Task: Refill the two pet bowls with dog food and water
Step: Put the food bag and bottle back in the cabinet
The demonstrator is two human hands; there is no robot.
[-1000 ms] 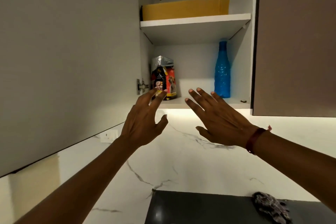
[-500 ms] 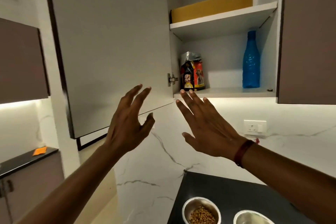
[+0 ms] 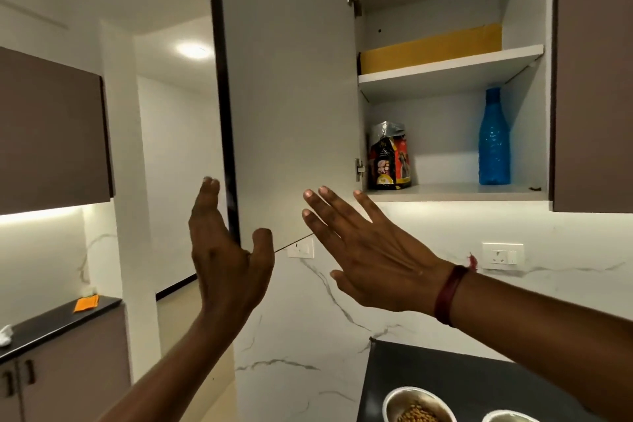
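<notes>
Our left grip and right grip spread wide, holding nothing, before the white cabinet door.

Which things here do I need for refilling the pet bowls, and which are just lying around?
For the job: dog food bag, blue bottle, bowl with kibble, second bowl.
Lying about: yellow box on top shelf, orange item, white wad on side counter.

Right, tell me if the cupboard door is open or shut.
Open: the cupboard door stands swung out to the left, baring the dog food bag and blue bottle on the lower shelf.
</notes>
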